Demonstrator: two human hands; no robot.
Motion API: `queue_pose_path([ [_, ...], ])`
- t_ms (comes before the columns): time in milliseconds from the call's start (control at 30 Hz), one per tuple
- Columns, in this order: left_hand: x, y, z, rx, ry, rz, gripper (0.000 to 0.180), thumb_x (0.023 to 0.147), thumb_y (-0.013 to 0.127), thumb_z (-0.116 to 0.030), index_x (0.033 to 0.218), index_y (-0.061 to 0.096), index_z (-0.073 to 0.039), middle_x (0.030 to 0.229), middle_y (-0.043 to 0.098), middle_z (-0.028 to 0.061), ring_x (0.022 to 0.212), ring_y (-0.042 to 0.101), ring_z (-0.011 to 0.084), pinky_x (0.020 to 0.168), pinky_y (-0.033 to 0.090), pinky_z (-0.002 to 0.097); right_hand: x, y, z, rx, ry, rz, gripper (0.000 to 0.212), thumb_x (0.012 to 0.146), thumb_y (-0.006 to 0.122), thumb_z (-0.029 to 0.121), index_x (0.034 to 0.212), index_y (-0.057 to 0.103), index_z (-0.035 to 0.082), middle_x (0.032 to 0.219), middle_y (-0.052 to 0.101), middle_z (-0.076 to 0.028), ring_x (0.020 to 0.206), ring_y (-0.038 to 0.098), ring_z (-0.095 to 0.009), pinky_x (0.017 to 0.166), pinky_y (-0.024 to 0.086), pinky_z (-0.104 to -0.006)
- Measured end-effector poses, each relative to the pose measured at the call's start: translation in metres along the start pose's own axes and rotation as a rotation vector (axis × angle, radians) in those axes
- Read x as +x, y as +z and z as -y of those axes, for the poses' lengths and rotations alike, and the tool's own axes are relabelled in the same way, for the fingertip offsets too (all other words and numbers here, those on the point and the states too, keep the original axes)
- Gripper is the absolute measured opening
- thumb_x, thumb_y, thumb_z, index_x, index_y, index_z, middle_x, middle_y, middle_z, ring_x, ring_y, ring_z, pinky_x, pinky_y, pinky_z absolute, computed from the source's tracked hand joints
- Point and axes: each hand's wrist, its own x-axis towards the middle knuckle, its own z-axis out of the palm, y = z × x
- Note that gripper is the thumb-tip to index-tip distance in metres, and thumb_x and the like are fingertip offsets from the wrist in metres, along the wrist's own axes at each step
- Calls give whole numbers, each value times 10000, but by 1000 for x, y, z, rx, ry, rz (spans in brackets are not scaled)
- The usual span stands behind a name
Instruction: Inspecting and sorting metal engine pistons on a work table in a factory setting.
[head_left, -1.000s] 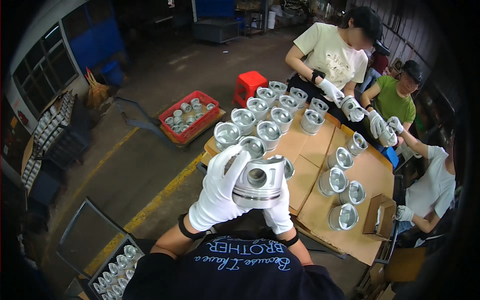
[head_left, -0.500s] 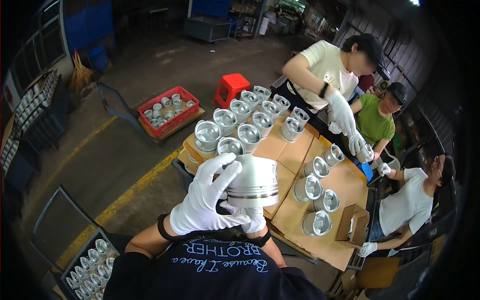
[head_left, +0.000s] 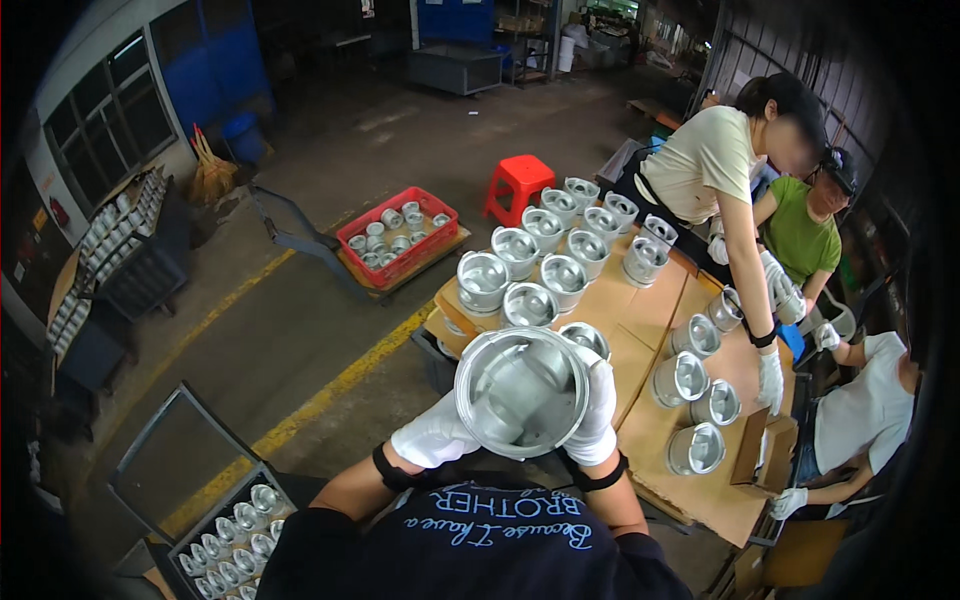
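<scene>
In front of my chest I hold a large silver piston, its hollow underside turned up toward me. My left hand, in a white glove, grips its left side; the fingers are mostly hidden behind it. My right hand, also gloved, is closed round the right side. Just beyond stand several more pistons in rows on the cardboard-covered table. A smaller group of pistons is on the table's right part.
A co-worker's gloved hand reaches over the table beside an open cardboard box. Two other people are at the right. Beyond the table are a red stool and a red crate of pistons. A cart of pistons stands lower left.
The piston has been tipped from side-on, so its hollow underside now faces me. My left hand has shifted down its left side. A co-worker's arm has stretched toward the box.
</scene>
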Motion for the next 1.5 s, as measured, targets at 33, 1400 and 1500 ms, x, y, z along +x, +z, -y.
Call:
queue_pose_path([
  [33, -2, 1, -2, 9, -3, -7, 856, 693, 861, -41, 1428, 423, -14, 1348, 544, 83, 1199, 551, 177, 1033, 469, 348, 2, -4, 3, -434, -179, 89, 307, 1012, 509, 176, 1235, 571, -26, 1161, 652, -164, 1081, 621, -274, 947, 491, -379],
  [1400, 36, 49, -17, 1083, 840, -70, 427, 744, 853, -330, 982, 666, -29, 840, 683, 112, 664, 680, 258, 591, 535, 323, 7, 3, 24, -886, -457, -736, 500, 1074, 427, 354, 773, 619, 3, 672, 589, 0, 608, 479, -58, 575, 403, -241],
  [1500, 38, 38, -19, 1103, 733, 33, 409, 749, 852, -296, 1005, 662, -40, 897, 685, 104, 680, 690, 224, 596, 546, 306, 24, -6, 50, -667, -221, -791, 468, 1056, 475, 350, 682, 533, 75, 636, 479, 44, 606, 411, -51, 555, 371, -250],
])
